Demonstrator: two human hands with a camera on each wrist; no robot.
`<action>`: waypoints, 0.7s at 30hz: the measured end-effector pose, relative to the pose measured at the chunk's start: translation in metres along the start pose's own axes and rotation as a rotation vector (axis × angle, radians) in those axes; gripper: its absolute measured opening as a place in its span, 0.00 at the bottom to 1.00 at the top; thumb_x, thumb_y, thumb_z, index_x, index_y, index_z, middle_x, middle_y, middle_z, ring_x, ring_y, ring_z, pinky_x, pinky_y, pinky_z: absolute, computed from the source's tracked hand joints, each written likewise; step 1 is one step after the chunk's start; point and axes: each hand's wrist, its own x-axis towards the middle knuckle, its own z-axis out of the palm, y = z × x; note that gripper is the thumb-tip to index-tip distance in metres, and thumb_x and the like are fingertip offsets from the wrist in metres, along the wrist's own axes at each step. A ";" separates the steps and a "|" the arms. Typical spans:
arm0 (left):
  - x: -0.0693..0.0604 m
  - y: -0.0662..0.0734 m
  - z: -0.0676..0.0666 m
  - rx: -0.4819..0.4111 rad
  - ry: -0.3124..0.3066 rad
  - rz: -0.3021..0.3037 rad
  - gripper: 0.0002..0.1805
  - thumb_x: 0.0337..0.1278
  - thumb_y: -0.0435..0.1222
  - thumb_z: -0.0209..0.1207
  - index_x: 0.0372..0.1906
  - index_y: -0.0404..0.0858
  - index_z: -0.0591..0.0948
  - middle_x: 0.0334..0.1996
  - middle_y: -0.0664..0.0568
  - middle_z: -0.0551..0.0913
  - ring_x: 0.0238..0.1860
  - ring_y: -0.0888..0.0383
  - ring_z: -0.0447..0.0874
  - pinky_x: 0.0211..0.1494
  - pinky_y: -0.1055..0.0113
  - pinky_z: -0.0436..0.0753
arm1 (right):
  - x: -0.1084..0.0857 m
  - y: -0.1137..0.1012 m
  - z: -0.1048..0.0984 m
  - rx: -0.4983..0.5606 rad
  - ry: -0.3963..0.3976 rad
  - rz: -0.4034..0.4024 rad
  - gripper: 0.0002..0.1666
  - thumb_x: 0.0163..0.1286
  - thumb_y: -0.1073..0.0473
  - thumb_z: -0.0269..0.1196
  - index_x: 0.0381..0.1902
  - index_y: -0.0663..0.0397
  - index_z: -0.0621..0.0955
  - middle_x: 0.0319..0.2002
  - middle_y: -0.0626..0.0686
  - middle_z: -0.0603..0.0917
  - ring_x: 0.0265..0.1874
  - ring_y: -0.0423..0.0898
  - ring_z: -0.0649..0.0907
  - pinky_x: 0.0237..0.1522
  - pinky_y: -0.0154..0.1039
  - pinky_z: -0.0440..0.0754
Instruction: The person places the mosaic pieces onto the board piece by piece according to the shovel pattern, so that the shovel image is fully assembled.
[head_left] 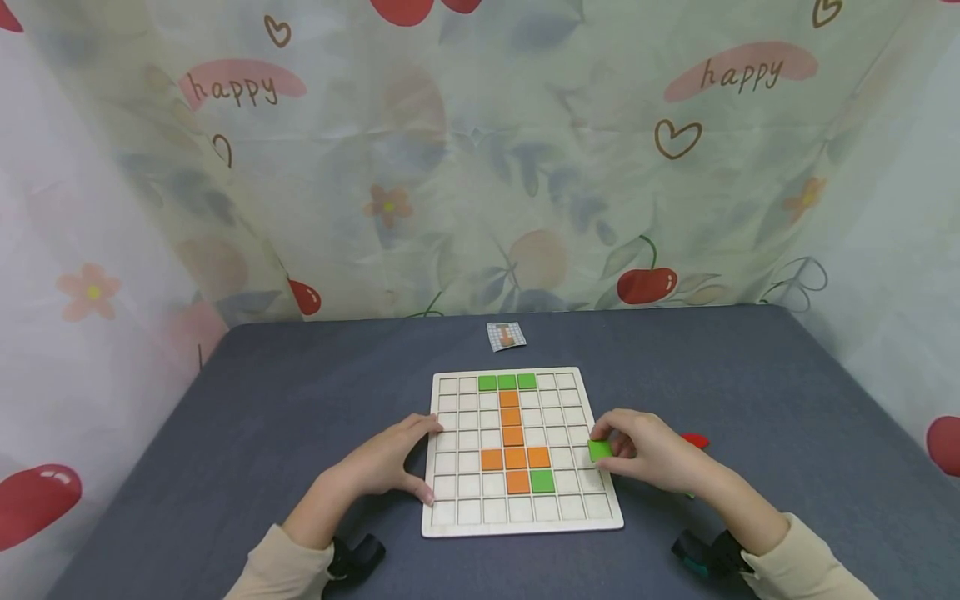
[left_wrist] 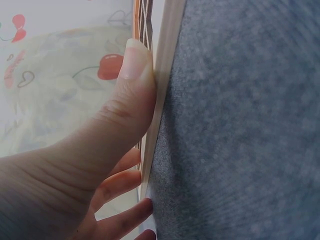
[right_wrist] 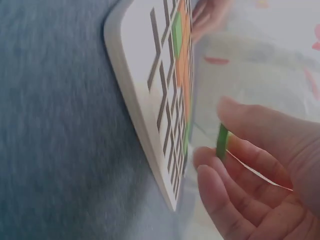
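A white grid board (head_left: 457, 518) lies on the table with orange tiles (head_left: 512, 436) and green tiles (head_left: 542, 481) set in some of its squares. Three of the green ones line the top row; another sits low, beside the bottom orange tile. My left hand (head_left: 390, 458) rests against the board's left edge, thumb and fingers spread apart, as the left wrist view also shows. Between thumb and fingers, my right hand (head_left: 652, 450) pinches a green tile (head_left: 600, 451) over the board's right edge. In the right wrist view that tile (right_wrist: 222, 141) is seen edge-on, apart from the grid.
A small printed card (head_left: 506, 336) with a grid picture lies behind the board. Something red (head_left: 696, 440) shows partly from behind the right hand, with a bit of green below the wrist. The dark cloth-covered table (head_left: 300, 375) meets a patterned curtain (head_left: 480, 167) at its back.
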 end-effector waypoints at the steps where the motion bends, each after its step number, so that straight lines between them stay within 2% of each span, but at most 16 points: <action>1: 0.000 0.000 0.000 -0.001 -0.001 0.000 0.52 0.26 0.50 0.75 0.64 0.37 0.66 0.65 0.43 0.66 0.66 0.46 0.65 0.66 0.48 0.66 | 0.001 -0.002 0.002 0.003 0.001 0.001 0.14 0.56 0.61 0.69 0.39 0.56 0.78 0.35 0.49 0.80 0.28 0.31 0.76 0.30 0.28 0.79; 8: 0.000 0.000 0.001 0.002 0.003 0.004 0.52 0.25 0.50 0.75 0.64 0.36 0.67 0.65 0.43 0.66 0.66 0.46 0.65 0.66 0.48 0.66 | 0.005 -0.013 0.014 -0.005 -0.023 -0.012 0.17 0.58 0.62 0.66 0.46 0.58 0.78 0.41 0.51 0.81 0.30 0.32 0.76 0.32 0.28 0.79; 21: 0.000 -0.001 0.003 0.012 0.011 0.002 0.52 0.25 0.50 0.75 0.64 0.37 0.67 0.65 0.43 0.66 0.66 0.46 0.65 0.66 0.48 0.67 | 0.009 -0.030 0.029 -0.032 -0.002 -0.076 0.14 0.60 0.66 0.63 0.45 0.52 0.80 0.39 0.49 0.79 0.32 0.33 0.76 0.34 0.29 0.80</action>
